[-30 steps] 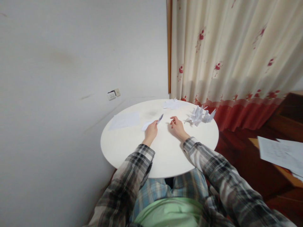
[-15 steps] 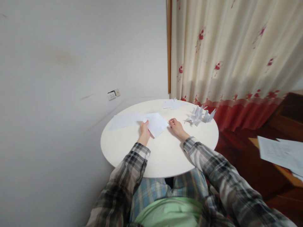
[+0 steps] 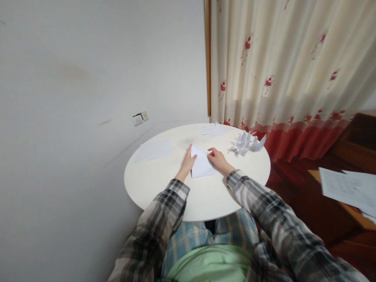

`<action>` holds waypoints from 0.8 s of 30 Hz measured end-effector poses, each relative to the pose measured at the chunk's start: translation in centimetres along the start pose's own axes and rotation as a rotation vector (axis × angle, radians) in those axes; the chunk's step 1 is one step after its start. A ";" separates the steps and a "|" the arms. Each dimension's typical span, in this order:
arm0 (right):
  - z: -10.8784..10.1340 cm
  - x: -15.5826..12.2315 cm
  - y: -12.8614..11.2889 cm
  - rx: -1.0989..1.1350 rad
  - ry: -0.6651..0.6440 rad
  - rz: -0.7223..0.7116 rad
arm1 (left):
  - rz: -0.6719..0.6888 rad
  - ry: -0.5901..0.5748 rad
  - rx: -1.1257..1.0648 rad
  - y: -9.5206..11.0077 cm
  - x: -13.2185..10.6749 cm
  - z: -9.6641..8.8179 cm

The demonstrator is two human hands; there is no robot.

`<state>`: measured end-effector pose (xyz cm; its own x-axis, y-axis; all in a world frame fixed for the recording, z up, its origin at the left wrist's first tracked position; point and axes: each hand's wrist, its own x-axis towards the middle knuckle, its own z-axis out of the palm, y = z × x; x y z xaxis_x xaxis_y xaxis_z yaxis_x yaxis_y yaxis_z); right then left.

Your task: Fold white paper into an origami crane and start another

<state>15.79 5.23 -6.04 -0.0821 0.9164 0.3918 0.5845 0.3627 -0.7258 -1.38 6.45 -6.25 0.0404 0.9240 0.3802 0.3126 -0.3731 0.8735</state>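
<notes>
A white sheet of paper point(image 3: 202, 166) lies flat on the round white table point(image 3: 164, 188), between my two hands. My left hand point(image 3: 187, 161) rests at the sheet's left edge with its fingers stretched out along it. My right hand point(image 3: 216, 158) touches the sheet's upper right corner, its fingers curled down onto the paper. Both sleeves are plaid.
A second white sheet point(image 3: 153, 150) lies at the table's left. Folded white paper figures point(image 3: 245, 143) stand at the right rim, and more paper pieces point(image 3: 212, 129) at the far edge. A wall and flowered curtain point(image 3: 282, 62) stand behind. Loose papers point(image 3: 346, 190) lie on brown furniture at right.
My left hand brought the sheet in from the left and laid it flat between both hands. The right hand shifted slightly left onto the sheet's corner.
</notes>
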 end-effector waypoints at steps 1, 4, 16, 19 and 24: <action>0.0 0.0 0.1 0.006 0.008 -0.001 | -0.019 -0.034 -0.017 0.0 0.0 0.0; 0.1 0.0 0.0 0.034 0.042 0.019 | -0.087 -0.082 -0.057 -0.2 -0.1 0.0; 0.5 1.1 0.9 0.602 0.129 0.233 | -0.105 -0.017 -0.137 0.1 -0.3 0.1; 0.3 1.1 1.0 0.582 0.106 0.228 | -0.114 0.010 -0.153 0.0 -0.3 0.2; 0.1 1.0 0.8 0.554 0.094 0.213 | -0.122 0.123 -0.132 0.2 -0.1 0.2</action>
<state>16.16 6.42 -6.31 0.0774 0.9688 0.2353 0.0707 0.2301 -0.9706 -1.12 6.29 -6.21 -0.1090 0.9488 0.2966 0.1803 -0.2746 0.9445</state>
